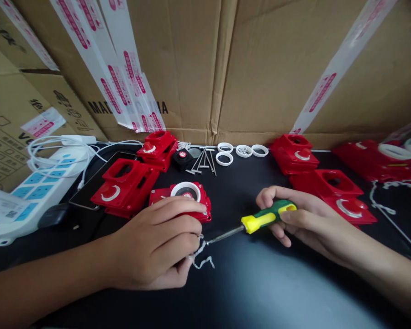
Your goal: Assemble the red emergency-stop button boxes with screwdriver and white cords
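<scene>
The screwdriver (252, 225) slants above the counter (260, 288), its handle in the right hand's (304, 221) grip, its tip at a pale strand (201, 249) pinched in the left hand (167, 242), just in front of a red housing (205, 196). The step in hand seems to be working tip against strand; continuing calls for a firm pinch and a steady tip.

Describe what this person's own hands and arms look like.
The left hand and right hand wear no gloves or visible rings. The left forearm and right forearm are bare as far as they show, with no sleeve, watch or bracelet.
</scene>
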